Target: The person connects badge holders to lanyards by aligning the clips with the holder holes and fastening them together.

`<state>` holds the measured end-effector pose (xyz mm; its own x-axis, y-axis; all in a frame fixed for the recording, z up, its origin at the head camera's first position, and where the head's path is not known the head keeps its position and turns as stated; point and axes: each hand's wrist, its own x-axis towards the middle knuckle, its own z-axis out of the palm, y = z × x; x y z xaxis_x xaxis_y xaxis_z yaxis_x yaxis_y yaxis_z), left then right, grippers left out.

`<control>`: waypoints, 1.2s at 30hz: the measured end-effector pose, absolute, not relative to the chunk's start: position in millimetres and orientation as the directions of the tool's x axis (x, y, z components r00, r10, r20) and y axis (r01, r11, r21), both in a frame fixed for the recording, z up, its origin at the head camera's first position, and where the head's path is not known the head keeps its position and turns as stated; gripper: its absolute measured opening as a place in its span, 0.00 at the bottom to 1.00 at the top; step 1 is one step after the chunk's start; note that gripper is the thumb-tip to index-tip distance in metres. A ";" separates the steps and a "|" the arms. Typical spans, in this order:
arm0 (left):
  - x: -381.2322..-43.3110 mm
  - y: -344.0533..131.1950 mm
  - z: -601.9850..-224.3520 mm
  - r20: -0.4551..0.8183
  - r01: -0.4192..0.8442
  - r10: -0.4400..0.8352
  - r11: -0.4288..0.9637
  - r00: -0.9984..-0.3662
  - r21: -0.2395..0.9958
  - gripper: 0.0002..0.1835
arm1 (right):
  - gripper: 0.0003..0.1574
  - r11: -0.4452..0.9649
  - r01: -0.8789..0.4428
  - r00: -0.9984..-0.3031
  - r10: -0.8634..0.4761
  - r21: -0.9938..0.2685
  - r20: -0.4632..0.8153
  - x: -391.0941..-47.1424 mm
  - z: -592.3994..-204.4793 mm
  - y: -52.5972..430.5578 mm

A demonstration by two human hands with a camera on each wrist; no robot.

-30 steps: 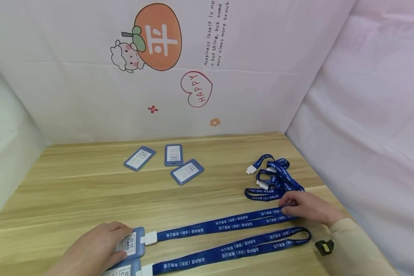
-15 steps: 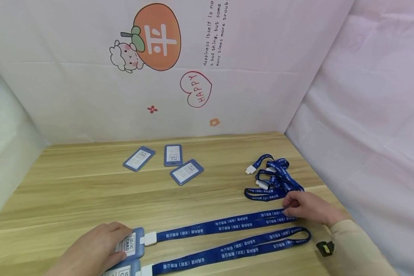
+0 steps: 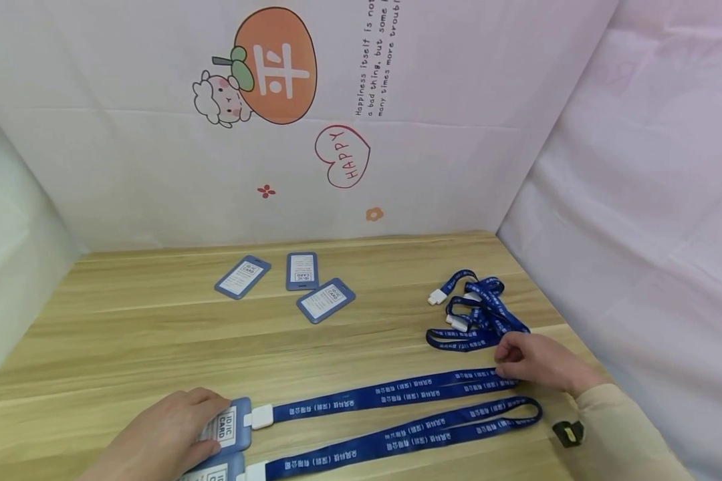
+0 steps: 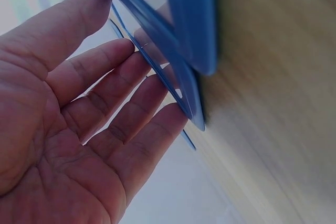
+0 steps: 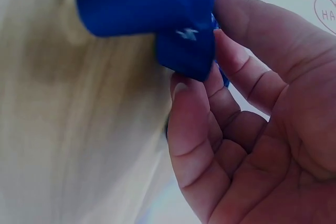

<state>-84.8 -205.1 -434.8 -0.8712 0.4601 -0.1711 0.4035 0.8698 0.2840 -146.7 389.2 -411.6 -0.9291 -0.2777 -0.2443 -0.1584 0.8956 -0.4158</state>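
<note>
At the lower left of the head view, my left hand (image 3: 168,431) holds a blue ID card holder (image 3: 238,441) across its sides, thumb on the near edge, fingers on the far one. In the left wrist view the fingertips (image 4: 170,114) touch the holder's edge. A white clip (image 3: 262,415) joins it to a blue lanyard (image 3: 361,399) stretched to the right. My right hand (image 3: 538,361) pinches the lanyard's far end, its loop partly hidden by the fingers. Nearer me, a second card holder (image 3: 213,471) with its own lanyard (image 3: 397,437) lies alongside, loop end free.
Several tangled blue lanyards (image 3: 487,310) with white clips lie just beyond my right hand. Three loose card holders (image 3: 243,277) sit toward the back of the wooden table (image 3: 156,347). A printed white cloth (image 3: 433,180) rises behind, with more cloth at both sides.
My right hand has shifted slightly right, its thumb and index finger drawing together. The far strand of the lanyard's right end has dropped slightly toward the near one. My left hand stays put.
</note>
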 end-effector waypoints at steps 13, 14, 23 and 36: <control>-83.7 -206.7 -433.4 -0.174 0.392 0.448 0.876 -0.877 0.281 0.28 | 0.13 0.896 -0.215 -0.943 -0.294 -0.389 -0.154 -166.9 -382.6 378.4; -83.7 -206.8 -433.4 -0.175 0.390 0.447 0.876 -0.877 0.283 0.27 | 0.14 0.900 -0.218 -0.945 -0.291 -0.378 -0.149 -170.4 -381.1 376.4; -82.5 -205.9 -433.7 -0.185 0.362 0.421 0.889 -0.888 0.281 0.28 | 0.18 0.925 -0.235 -0.957 -0.273 -0.298 -0.095 -206.3 -375.6 347.5; -83.5 -201.3 -431.7 -0.221 0.318 0.392 0.897 -0.893 0.307 0.28 | 0.20 0.957 -0.249 -0.962 -0.262 -0.148 -0.074 -242.3 -384.4 311.6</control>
<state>-83.5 -201.3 -431.7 -0.8930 0.3923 -0.2208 0.3182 0.8970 0.3068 -242.3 311.6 -384.4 -0.9622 -0.2621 -0.0743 -0.2493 0.9570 -0.1482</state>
